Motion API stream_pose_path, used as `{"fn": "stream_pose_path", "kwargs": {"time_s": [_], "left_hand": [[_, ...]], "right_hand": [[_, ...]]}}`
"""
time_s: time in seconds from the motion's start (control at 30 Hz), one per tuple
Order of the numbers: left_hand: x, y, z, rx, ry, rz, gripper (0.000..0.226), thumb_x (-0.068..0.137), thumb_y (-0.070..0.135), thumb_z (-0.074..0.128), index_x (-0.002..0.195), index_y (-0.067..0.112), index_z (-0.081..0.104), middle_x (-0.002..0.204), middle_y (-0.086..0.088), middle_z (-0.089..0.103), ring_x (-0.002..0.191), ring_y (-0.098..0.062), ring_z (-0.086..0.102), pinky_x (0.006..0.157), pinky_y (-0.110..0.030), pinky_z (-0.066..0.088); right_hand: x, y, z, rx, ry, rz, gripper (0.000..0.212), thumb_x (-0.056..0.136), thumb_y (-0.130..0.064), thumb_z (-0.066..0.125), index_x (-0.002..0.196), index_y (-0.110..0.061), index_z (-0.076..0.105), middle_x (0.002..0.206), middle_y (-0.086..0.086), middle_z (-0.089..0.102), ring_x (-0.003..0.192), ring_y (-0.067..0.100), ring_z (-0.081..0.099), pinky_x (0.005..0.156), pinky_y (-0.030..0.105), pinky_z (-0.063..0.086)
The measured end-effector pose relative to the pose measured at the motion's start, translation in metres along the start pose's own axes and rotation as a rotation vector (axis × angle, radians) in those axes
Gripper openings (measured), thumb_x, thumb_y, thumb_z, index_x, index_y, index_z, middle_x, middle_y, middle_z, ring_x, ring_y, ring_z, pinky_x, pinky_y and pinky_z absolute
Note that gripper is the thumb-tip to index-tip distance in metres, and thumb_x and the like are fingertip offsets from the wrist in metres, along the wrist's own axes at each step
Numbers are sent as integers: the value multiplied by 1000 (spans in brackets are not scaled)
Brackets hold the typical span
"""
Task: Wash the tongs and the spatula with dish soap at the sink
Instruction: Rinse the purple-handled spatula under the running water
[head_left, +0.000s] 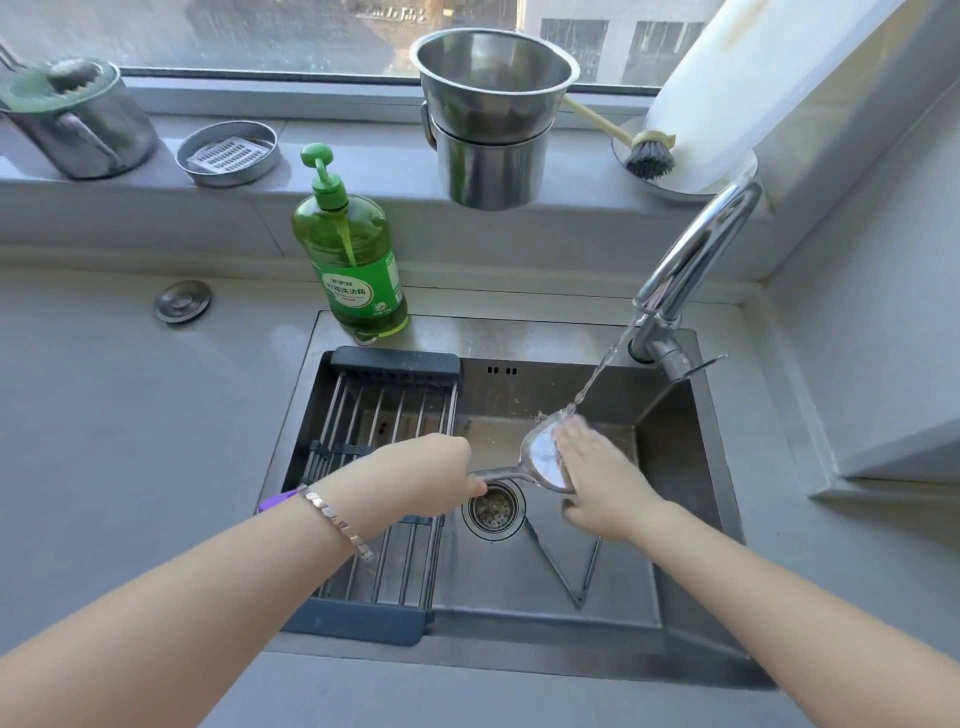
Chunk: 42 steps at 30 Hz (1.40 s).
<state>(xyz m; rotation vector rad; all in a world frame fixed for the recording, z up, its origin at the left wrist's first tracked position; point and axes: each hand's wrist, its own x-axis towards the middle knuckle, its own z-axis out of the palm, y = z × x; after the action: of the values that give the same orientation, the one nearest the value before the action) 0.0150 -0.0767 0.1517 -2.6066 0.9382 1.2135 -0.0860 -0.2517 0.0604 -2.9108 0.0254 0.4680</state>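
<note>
A steel spatula (542, 457) is held over the sink (519, 335) under the water running from the faucet (696, 254). My left hand (431, 473) grips its handle, whose purple end sticks out by my wrist. Against the wet blade lies my right hand (597, 483), fingers over the top and thumb below its edge. The metal tongs (566, 566) lie spread in a V on the sink floor, right of the drain (493, 509). A green dish soap bottle (353, 260) with a pump stands on the sink's back rim.
A dark-framed drying rack (374, 415) fills the sink's left part. On the window ledge stand stacked steel pots (493, 130), a lidded steel pot (78, 119), a round steel dish (228, 153) and a dish brush (647, 153). Grey counter lies on both sides.
</note>
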Motion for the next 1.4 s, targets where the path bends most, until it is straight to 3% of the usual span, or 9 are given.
{"fn": "stream_pose_path", "kwargs": {"time_s": [0.3,0.4,0.6,0.73,0.8,0.87,1.07,1.3,1.4], "left_hand": [[3,-10,-1,10,68,32,26,94,35,44,86,10,49,64,2,42,53,-14,40,53,-26,34],[0,-12,-5,20,65,41,25,94,34,46,85,11,50,64,3,43,59,-17,43,59,-26,37],[-5,-22,-10,-38,67,41,27,95,35,47,83,13,53,63,3,45,50,-11,40,49,-23,32],[-6,-27,-9,-55,66,28,28,96,34,47,88,11,59,63,2,46,49,-12,40,48,-23,31],[-5,-27,-8,-78,71,14,27,96,34,47,83,12,56,62,2,45,48,-12,40,47,-22,31],[-5,-27,-7,-89,72,7,28,96,35,47,79,13,53,61,2,45,47,-12,40,46,-22,31],[-3,-26,-1,-111,64,-6,30,96,33,46,92,7,61,66,-1,49,48,-12,42,46,-22,32],[0,-29,3,-192,-27,10,36,96,36,46,99,4,61,60,-2,48,42,-12,46,42,-20,38],[2,-36,7,-300,-128,22,31,95,38,46,86,12,62,50,0,47,33,-9,44,41,-19,40]], "right_hand": [[14,2,1,-28,66,-24,71,90,-8,44,148,0,3,158,15,-1,147,23,-1,120,29,0],[11,-12,7,-82,158,-196,66,77,-13,71,134,6,43,144,23,40,134,30,41,110,31,31],[5,12,13,-89,210,-145,68,56,-12,84,117,6,61,123,22,61,112,33,61,85,47,54],[-12,10,24,-111,346,-297,47,75,-11,52,119,3,59,125,19,61,115,29,59,108,34,35],[-10,16,19,-80,383,-201,49,76,-13,39,116,3,62,123,18,63,113,29,61,97,36,47],[-12,11,21,-63,367,-206,47,74,-10,45,115,1,64,122,16,64,113,27,62,87,44,54],[-16,11,29,0,407,-178,49,77,-11,37,117,-3,64,123,12,64,112,23,63,105,30,35],[-12,22,35,91,470,-153,44,68,0,67,112,-2,66,119,12,66,111,28,63,91,48,50],[-8,32,22,443,455,-48,20,78,-4,65,97,-3,72,107,9,71,112,19,59,101,25,39]]}}
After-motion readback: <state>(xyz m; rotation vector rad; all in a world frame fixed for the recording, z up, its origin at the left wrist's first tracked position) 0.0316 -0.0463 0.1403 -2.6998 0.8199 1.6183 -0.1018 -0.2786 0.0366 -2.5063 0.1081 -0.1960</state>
